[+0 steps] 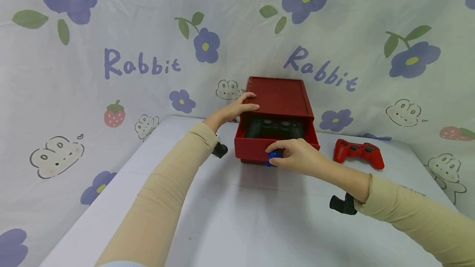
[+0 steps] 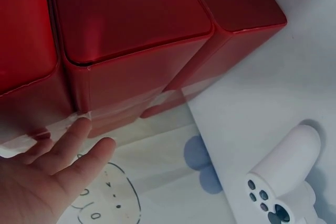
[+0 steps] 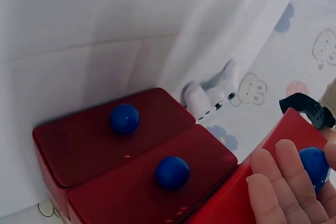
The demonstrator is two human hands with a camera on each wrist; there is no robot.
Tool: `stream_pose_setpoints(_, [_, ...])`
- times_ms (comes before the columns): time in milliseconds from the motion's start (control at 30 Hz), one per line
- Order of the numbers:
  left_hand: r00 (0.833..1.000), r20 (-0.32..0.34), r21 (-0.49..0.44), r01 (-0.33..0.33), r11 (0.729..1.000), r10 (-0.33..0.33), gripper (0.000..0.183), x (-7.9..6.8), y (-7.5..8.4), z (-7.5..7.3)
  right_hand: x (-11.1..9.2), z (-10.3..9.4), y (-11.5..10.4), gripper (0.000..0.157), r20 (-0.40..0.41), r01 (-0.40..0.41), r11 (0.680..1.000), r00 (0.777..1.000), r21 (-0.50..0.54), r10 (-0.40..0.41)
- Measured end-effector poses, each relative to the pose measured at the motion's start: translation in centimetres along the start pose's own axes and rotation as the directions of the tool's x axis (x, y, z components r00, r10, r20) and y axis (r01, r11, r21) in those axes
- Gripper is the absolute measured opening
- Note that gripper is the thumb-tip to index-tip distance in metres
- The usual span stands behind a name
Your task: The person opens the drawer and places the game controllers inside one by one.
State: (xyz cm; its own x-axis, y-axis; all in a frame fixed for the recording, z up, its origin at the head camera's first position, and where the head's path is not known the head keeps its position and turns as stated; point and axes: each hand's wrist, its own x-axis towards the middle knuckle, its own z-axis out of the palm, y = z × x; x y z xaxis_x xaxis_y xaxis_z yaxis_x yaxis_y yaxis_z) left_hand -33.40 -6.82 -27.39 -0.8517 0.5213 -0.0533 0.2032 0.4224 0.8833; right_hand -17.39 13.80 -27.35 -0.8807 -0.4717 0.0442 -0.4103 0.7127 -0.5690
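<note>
A red drawer cabinet [image 1: 280,95] stands against the backdrop, its top drawer [image 1: 249,147] pulled out. Inside that drawer lies a black game controller [image 1: 273,128]. My right hand [image 1: 302,156] pinches the drawer's blue round knob [image 3: 314,165] between thumb and fingers. Two more blue knobs show in the right wrist view, an upper one [image 3: 172,172] and a lower one [image 3: 125,118], on drawers that are closed. My left hand [image 1: 237,108] rests at the cabinet's top left edge; in the left wrist view its fingers [image 2: 71,142] are spread along the red side.
A red game controller [image 1: 358,153] lies on the white table [image 1: 237,217] to the right of the cabinet. On its left side is a white controller [image 2: 289,166]. Behind is a cloth backdrop [image 1: 148,31] with flowers and rabbits. Dark camera mounts [image 1: 342,204] hang at both wrists.
</note>
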Motion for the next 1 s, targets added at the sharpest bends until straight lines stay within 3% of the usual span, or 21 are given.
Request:
stream_pose_setpoints(200, [0.999, -0.009, 0.022, 0.032, 0.999, -0.032, 0.058, 0.0, 0.1, -0.1, 0.1, 0.2, 0.1, 0.03, -0.021, 0.009, 1.0, 1.0, -0.03, -0.01])
stream_pose_setpoints(467, [0.999, -0.007, 0.041, 0.038, 0.998, -0.038, 0.06, 0.1, 0.2, -0.1, 1.3, 0.0, 1.4, 0.027, -0.129, 0.085, 0.987, 0.986, -0.133, -0.103])
stream_pose_setpoints(733, [0.997, -0.014, 0.027, 0.074, 0.997, -0.074, 0.059, 0.0, 0.2, -0.1, 3.2, -0.2, 2.6, 0.03, -0.161, 0.114, 0.989, 0.979, -0.096, -0.129])
stream_pose_setpoints(1000, [0.996, -0.018, 0.061, 0.084, 0.995, -0.083, 0.061, 0.0, 0.3, -0.1, 5.1, -0.2, 3.5, 0.032, -0.201, 0.045, 0.999, 0.978, -0.01, -0.046])
